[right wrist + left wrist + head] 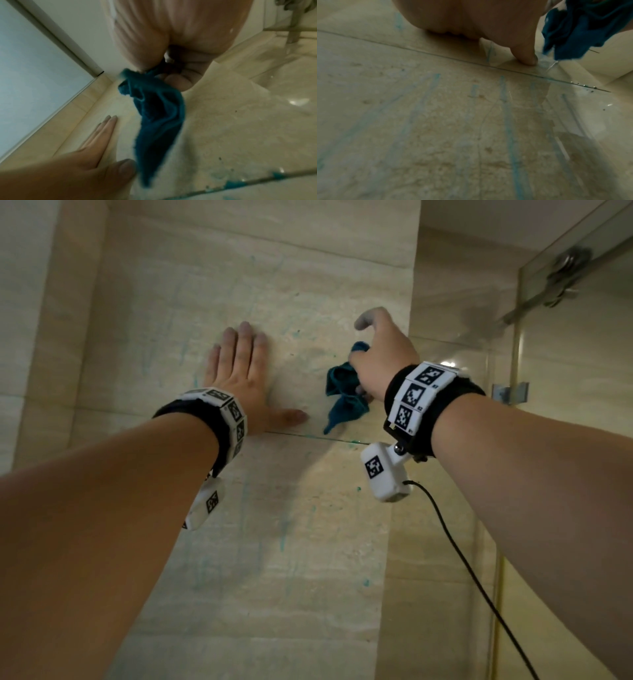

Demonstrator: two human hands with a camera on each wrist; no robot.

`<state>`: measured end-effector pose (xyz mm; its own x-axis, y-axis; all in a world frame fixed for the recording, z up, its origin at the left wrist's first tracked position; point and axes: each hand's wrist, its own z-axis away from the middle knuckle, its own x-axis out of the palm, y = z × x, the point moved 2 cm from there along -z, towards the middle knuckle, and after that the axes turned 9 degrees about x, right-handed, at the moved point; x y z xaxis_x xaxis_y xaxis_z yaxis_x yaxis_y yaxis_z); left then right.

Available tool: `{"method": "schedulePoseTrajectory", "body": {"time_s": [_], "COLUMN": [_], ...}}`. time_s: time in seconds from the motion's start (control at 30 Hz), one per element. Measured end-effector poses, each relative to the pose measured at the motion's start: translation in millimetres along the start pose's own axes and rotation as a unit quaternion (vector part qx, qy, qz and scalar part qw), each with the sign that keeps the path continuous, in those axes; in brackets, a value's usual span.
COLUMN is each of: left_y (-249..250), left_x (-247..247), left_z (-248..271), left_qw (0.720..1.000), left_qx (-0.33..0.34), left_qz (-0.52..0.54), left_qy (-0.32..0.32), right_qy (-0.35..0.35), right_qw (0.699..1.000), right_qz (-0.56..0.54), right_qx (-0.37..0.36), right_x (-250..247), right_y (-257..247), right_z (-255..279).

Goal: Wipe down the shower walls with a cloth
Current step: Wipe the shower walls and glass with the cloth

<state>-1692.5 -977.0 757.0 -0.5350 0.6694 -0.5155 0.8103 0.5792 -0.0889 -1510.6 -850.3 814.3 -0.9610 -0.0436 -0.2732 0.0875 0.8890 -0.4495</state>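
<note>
A beige stone-tile shower wall [239, 285] fills the view, streaked with faint teal marks. My left hand [239, 371] lies flat on it, fingers straight and thumb stretched toward the cloth. Just to its right my right hand [380, 361] grips a crumpled dark teal cloth [346, 392] close to the wall, its loose end hanging down. The right wrist view shows the cloth [159, 121] hanging from curled fingers [181, 79], with the left hand [85, 162] beside it. In the left wrist view the thumb [525, 54] presses the tile beside the cloth [583, 27].
A horizontal grout line [325, 438] runs just below both hands, with teal spots along it. A glass shower panel [565, 440] with a metal hinge [561, 275] and bracket [510, 393] stands at the right. A black cable [472, 573] hangs from the right wrist camera.
</note>
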Motion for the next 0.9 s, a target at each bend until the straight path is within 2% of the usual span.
{"method": "schedulePoseTrajectory", "body": {"time_s": [0.1, 0.2, 0.27, 0.37, 0.57, 0.7, 0.77, 0.9], "left_y": [-1, -1, -1, 0, -2, -2, -2, -3], "left_x": [1, 2, 2, 3, 5, 6, 5, 5], "left_z": [0, 0, 0, -1, -2, -2, -2, -3], "left_qw": [1.000, 1.000, 1.000, 1.000, 1.000, 1.000, 1.000, 1.000], "left_qx": [0.001, 0.000, 0.001, -0.006, -0.001, 0.001, -0.002, 0.000], "left_qz": [0.003, 0.001, 0.002, 0.002, -0.005, -0.003, -0.003, -0.008], "left_qy": [0.005, 0.004, 0.006, 0.018, 0.025, 0.024, 0.019, 0.008], "right_qy": [0.074, 0.097, 0.055, 0.000, -0.041, -0.090, -0.097, -0.051], "right_qw": [0.994, 0.994, 0.991, 0.972, 0.939, 0.908, 0.903, 0.950], "right_qz": [-0.075, 0.017, 0.090, 0.184, 0.280, 0.318, 0.334, 0.286], "right_qx": [0.014, -0.038, -0.077, -0.149, -0.195, -0.258, -0.251, -0.115], "right_x": [-4, -2, 8, 26, 57, 70, 61, 18], "right_y": [3, 2, 4, 14, 42, 43, 44, 39], "right_z": [-4, -9, -7, 2, 26, 40, 26, -36]}}
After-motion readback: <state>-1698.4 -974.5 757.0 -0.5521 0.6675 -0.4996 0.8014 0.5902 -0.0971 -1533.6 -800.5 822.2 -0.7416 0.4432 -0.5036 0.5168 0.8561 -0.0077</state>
